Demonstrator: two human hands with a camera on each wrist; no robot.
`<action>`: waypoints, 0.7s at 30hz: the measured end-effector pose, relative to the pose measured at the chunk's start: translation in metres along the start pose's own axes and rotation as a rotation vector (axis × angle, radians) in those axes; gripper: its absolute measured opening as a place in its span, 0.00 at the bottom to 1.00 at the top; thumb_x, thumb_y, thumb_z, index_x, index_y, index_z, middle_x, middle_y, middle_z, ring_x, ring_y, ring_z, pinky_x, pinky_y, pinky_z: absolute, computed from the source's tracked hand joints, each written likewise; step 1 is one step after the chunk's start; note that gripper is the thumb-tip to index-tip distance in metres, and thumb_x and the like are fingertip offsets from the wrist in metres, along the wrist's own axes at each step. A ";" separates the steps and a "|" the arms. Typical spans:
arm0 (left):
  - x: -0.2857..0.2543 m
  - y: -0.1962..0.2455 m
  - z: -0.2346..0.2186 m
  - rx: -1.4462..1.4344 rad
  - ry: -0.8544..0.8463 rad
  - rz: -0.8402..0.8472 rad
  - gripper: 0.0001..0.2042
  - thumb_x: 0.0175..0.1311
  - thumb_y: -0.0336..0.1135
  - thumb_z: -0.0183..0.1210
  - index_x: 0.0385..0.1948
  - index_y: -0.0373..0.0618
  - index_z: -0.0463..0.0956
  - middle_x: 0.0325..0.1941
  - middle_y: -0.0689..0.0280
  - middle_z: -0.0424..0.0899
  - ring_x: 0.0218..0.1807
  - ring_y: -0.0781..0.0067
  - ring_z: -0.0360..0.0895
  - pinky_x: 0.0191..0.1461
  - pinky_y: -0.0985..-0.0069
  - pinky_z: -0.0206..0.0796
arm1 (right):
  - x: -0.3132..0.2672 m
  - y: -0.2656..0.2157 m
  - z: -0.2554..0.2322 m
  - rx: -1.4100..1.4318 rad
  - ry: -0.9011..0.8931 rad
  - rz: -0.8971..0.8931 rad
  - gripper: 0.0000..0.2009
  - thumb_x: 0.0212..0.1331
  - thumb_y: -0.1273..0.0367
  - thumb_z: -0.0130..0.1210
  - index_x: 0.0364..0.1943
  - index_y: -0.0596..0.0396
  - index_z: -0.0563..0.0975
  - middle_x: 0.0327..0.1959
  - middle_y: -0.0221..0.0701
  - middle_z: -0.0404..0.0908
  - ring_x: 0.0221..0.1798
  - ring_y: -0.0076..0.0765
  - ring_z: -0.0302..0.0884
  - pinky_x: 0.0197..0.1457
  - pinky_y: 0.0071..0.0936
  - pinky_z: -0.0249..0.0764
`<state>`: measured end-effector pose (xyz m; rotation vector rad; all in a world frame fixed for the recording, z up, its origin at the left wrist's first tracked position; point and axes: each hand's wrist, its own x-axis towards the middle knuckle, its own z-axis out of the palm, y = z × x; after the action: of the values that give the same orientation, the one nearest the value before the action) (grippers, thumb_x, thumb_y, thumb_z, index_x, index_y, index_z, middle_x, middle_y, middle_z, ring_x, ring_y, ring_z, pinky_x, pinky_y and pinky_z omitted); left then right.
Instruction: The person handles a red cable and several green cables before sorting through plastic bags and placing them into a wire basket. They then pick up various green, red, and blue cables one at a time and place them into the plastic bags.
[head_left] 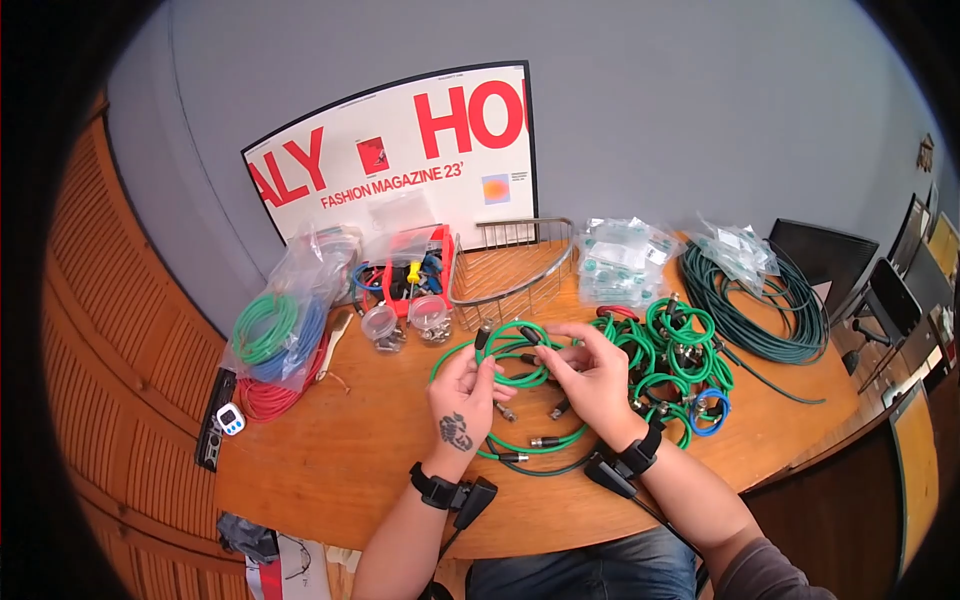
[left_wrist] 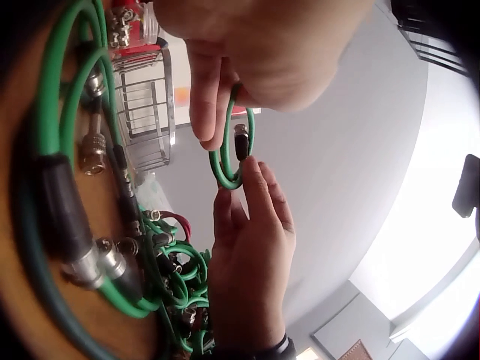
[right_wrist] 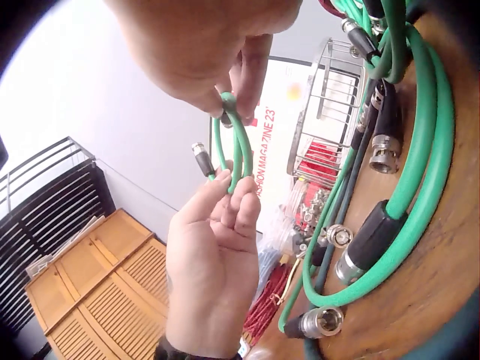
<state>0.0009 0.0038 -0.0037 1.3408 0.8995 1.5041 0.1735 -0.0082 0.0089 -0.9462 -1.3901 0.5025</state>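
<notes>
Both hands hold a coiled green cable with black-sleeved metal connectors [head_left: 512, 377] above the table. My left hand [head_left: 462, 398] pinches the coil's left side between thumb and fingers; one connector [right_wrist: 202, 159] sticks up beside that thumb. On the right side, my right hand [head_left: 592, 380] pinches the loop near a second connector [left_wrist: 241, 142]. Below the hands lie more loose green cables [head_left: 560, 447] with metal plug ends, and a dark cable [left_wrist: 34, 277] curves beside them. Just right of the right hand is a pile of coiled green cables [head_left: 690, 345].
A wire corner basket [head_left: 515, 292] stands at the back, beside small tubs of connectors [head_left: 430, 318] and a red bin [head_left: 440, 265]. Bagged cables [head_left: 265, 330] lie left. Plastic bags [head_left: 625, 262] and a big dark green coil [head_left: 800, 335] sit at the back right.
</notes>
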 end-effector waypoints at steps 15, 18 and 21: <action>0.009 0.008 -0.014 -0.131 -0.143 -0.107 0.12 0.71 0.27 0.52 0.48 0.25 0.70 0.34 0.56 0.80 0.27 0.64 0.84 0.27 0.76 0.79 | 0.009 0.000 -0.009 0.311 -0.326 0.295 0.33 0.54 0.81 0.65 0.66 0.55 0.68 0.42 0.28 0.77 0.37 0.16 0.78 0.43 0.16 0.78; 0.008 0.005 -0.013 -0.089 -0.136 -0.067 0.14 0.71 0.28 0.53 0.51 0.26 0.70 0.34 0.57 0.80 0.27 0.65 0.84 0.28 0.78 0.79 | 0.004 0.007 -0.003 0.348 -0.315 0.240 0.32 0.57 0.79 0.63 0.68 0.54 0.65 0.41 0.25 0.77 0.34 0.16 0.77 0.39 0.18 0.76; -0.001 0.010 -0.005 -0.003 -0.264 -0.108 0.13 0.72 0.28 0.50 0.53 0.30 0.72 0.35 0.59 0.81 0.29 0.68 0.84 0.30 0.78 0.79 | 0.002 0.006 -0.001 0.237 -0.306 0.179 0.29 0.63 0.74 0.59 0.68 0.51 0.63 0.34 0.25 0.78 0.30 0.17 0.75 0.36 0.20 0.74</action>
<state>-0.0056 -0.0005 0.0042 1.4260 0.7866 1.2126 0.1757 -0.0035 0.0055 -0.8269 -1.4833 0.9575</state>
